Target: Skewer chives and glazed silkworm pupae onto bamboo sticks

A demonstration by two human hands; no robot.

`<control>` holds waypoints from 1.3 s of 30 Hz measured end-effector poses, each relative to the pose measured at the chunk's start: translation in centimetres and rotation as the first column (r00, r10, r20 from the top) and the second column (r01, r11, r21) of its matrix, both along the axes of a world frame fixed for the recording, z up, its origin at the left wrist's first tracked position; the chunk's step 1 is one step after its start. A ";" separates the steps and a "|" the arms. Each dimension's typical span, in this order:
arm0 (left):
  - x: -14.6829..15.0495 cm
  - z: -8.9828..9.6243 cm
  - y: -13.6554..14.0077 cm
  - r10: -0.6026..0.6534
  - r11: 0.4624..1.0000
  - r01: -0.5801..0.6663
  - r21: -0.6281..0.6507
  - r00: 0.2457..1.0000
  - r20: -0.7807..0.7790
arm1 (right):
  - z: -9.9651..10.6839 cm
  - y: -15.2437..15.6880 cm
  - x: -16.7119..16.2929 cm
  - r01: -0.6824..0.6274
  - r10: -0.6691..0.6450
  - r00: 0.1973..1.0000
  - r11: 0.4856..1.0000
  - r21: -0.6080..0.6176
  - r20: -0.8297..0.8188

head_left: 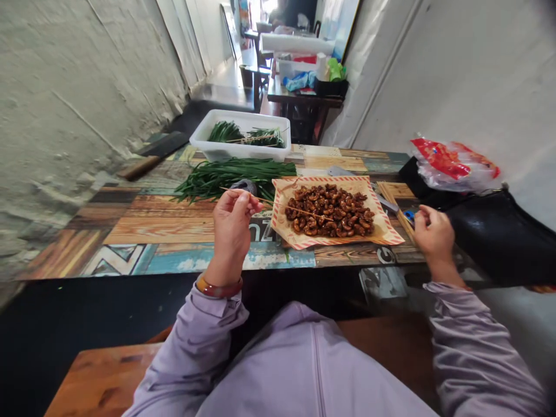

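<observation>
My left hand (234, 223) pinches a thin bamboo skewer (306, 213) that slants right across a heap of glossy brown curled food pieces (328, 204). The heap lies on a paper-lined tray (280, 223) with a red-striped edge. To the right, my right hand (434, 231) has its fingers curled in at the end of a bundle of bamboo skewers (397, 205). Whether those fingers grip anything is hidden. Behind the left hand lie long green chives (243, 171), with a small dark grey thing (244, 186) in front of them.
A white tub (241, 155) holding bundled greens stands at the back. A cleaver (152, 153) lies by the left wall. At right are a red-and-clear plastic bag (456, 162) and a black bag (506, 231). A grey metal blade (341, 171) shows behind the tray.
</observation>
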State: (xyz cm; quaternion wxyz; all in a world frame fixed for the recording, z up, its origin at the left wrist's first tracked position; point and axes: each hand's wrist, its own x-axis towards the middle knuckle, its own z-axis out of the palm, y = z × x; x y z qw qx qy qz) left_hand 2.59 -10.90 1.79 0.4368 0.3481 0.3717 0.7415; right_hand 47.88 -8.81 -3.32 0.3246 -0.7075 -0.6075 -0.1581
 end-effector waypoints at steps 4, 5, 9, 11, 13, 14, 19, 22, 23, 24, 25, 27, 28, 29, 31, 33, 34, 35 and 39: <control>1.8 0.0 -0.8 -0.103 0.995 0.103 0.000 0.994 -0.023 | 4.4 -3.3 -8.9 -0.330 0.342 0.937 0.935 0.133 -0.076; 2.3 0.0 -1.1 -0.139 0.990 0.139 -0.004 0.989 -0.050 | 5.2 -4.3 -11.7 -0.437 0.449 0.888 0.892 0.120 -0.102; 4.0 -0.1 -2.7 -0.270 0.962 0.269 -0.036 0.938 -0.217 | 5.9 -7.4 -21.1 -0.779 0.763 0.598 0.625 0.044 -0.244; 4.2 -0.2 -3.8 -0.332 0.943 0.325 -0.072 0.903 -0.274 | 4.8 -8.0 -23.6 -0.807 0.786 0.547 0.586 0.068 -0.288; 4.0 -0.3 -4.7 -0.394 0.919 0.373 -0.125 0.866 -0.308 | 3.2 -8.5 -24.7 -0.805 0.784 0.528 0.585 0.103 -0.326; 3.8 -0.3 -5.0 -0.426 0.905 0.398 -0.154 0.845 -0.323 | 2.4 -8.6 -24.8 -0.798 0.778 0.524 0.591 0.121 -0.346; 3.0 -0.5 -3.7 -0.366 0.929 0.343 -0.141 0.792 -0.489 | 0.3 -9.2 -23.8 -0.695 0.676 0.585 0.702 0.153 -0.448; 3.0 -0.7 -1.5 -0.175 0.972 0.236 -0.001 0.716 -0.676 | 0.2 -8.7 -22.5 -0.560 0.552 0.669 0.815 0.150 -0.498; 3.1 -1.0 -0.9 -0.115 0.976 0.215 0.042 0.667 -0.737 | 0.2 -8.4 -22.1 -0.526 0.522 0.685 0.837 0.151 -0.509; 3.1 -1.3 -0.4 -0.068 0.977 0.201 0.074 0.617 -0.784 | 0.2 -8.1 -21.7 -0.504 0.503 0.694 0.850 0.152 -0.515; 3.2 -1.8 -0.1 -0.038 0.978 0.190 0.089 0.576 -0.817 | 0.1 -7.8 -21.4 -0.492 0.492 0.697 0.857 0.151 -0.521; 3.1 -3.0 0.2 -0.031 0.983 0.170 0.068 0.522 -0.852 | -0.4 -7.4 -21.1 -0.485 0.476 0.690 0.863 0.139 -0.546; 3.0 -3.6 0.2 -0.044 0.986 0.159 0.043 0.507 -0.861 | -0.8 -7.2 -21.0 -0.481 0.463 0.680 0.867 0.131 -0.568; 2.9 -4.2 0.1 -0.056 0.989 0.144 0.018 0.494 -0.867 | -1.2 -7.2 -21.0 -0.473 0.445 0.668 0.872 0.121 -0.596; 2.8 -5.0 -0.3 -0.054 0.995 0.096 -0.009 0.477 -0.877 | -2.2 -7.1 -21.0 -0.458 0.409 0.641 0.883 0.104 -0.650; 2.8 -5.3 -0.6 -0.029 0.999 0.047 -0.008 0.464 -0.886 | -3.0 -7.2 -21.0 -0.444 0.380 0.623 0.891 0.090 -0.684; 2.9 -5.4 -0.7 -0.016 1.000 0.026 -0.005 0.457 -0.890 | -3.3 -7.2 -21.0 -0.439 0.370 0.618 0.894 0.085 -0.693; 2.9 -5.3 -0.6 -0.006 1.000 0.007 -0.003 0.448 -0.894 | -3.6 -7.2 -21.0 -0.435 0.364 0.617 0.897 0.082 -0.697; 2.9 -5.0 0.8 -0.011 0.999 -0.036 -0.028 0.404 -0.915 | -4.3 -7.2 -20.9 -0.424 0.363 0.624 0.901 0.090 -0.692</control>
